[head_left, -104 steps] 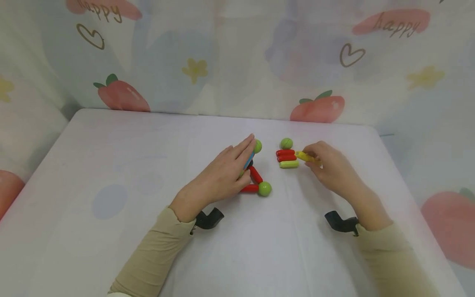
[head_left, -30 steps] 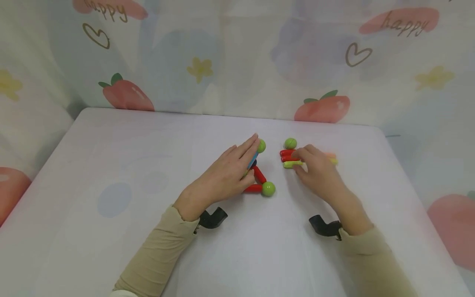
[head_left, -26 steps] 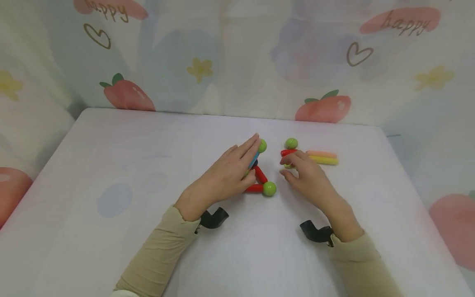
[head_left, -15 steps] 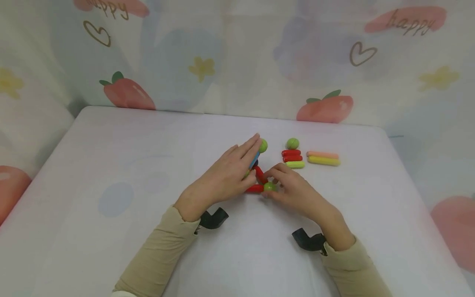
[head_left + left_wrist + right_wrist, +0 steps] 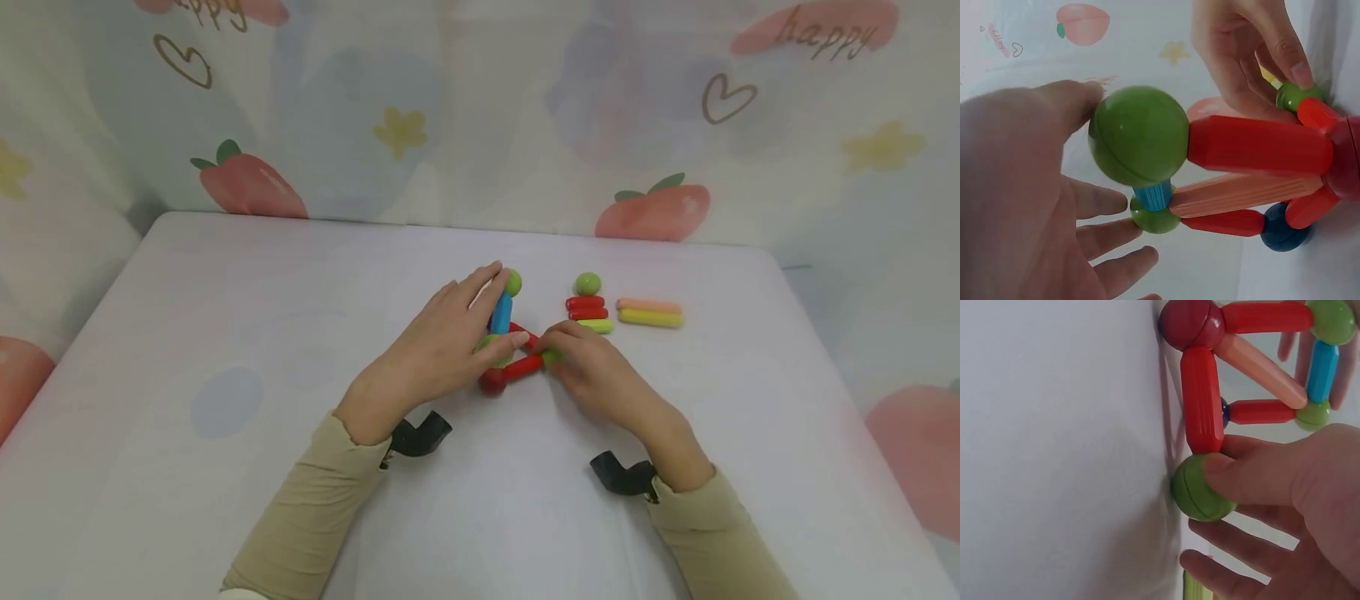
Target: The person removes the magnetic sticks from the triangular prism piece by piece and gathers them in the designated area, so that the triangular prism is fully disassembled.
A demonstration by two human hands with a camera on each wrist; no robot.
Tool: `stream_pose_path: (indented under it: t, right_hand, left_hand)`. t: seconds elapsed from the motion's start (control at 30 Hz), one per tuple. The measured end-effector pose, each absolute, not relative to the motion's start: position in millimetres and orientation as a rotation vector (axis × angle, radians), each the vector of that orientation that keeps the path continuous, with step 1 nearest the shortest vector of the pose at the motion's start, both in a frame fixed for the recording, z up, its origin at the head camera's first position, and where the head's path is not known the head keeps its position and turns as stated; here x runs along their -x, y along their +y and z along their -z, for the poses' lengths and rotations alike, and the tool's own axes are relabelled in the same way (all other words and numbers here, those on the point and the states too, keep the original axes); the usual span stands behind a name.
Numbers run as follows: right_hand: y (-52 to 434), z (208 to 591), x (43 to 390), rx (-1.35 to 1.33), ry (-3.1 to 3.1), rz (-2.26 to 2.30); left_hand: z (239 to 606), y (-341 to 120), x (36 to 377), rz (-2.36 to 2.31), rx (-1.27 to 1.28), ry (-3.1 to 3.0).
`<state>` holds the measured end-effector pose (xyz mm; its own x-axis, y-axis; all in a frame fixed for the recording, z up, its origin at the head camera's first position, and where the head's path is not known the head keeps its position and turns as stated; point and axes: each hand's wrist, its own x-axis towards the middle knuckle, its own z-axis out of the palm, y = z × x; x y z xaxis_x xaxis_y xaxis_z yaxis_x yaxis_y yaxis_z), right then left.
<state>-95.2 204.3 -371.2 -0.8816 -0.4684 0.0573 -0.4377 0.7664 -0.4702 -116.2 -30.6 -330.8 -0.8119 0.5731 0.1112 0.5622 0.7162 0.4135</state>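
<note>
A frame of magnetic sticks and balls stands on the table between my hands. My right hand [image 5: 600, 371] pinches its low green ball [image 5: 1194, 490] between thumb and fingers. From there a red stick [image 5: 1202, 400] runs to a dark red ball [image 5: 492, 382] on the table. My left hand [image 5: 427, 354] is spread at the upper end, thumb by the near green ball [image 5: 1141, 134] and fingertips at the far green ball [image 5: 1155, 219]. A blue stick [image 5: 501, 314] joins these two. An orange stick [image 5: 1247, 195] slants down, and a dark blue ball [image 5: 1285, 226] sits low behind.
Beyond my right hand, a loose green ball [image 5: 588, 283] lies behind two short red sticks [image 5: 586, 302] and a yellow-green stick [image 5: 596, 327]. Right of them lie a long peach stick [image 5: 648, 306] and a yellow stick [image 5: 651, 318]. A printed cloth [image 5: 465, 125] hangs behind the table.
My right hand has laid the yellow stick beside the peach one, then moved left and taken hold of the low green ball. The frame has turned, showing the dark red ball; my left fingers have spread.
</note>
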Motion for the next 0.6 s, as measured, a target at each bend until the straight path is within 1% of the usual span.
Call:
stream_pose_path:
  t: [0.1, 0.23, 0.4, 0.6]
  right_hand:
    - [205, 371, 96, 0.734, 2.925, 0.766]
    - [201, 359, 91, 0.742, 2.993, 0.89]
    - [188, 339, 76, 0.896, 2.953, 1.131]
    - [170, 336, 64, 0.975, 2.811, 1.146]
  left_hand:
    - [331, -31, 116, -0.678, -0.945, 2.9]
    - [332, -32, 114, -0.689, -0.95, 2.922]
    - [332, -31, 116, -0.699, -0.984, 2.952]
    - [335, -34, 121, -0.756, -1.089, 2.994]
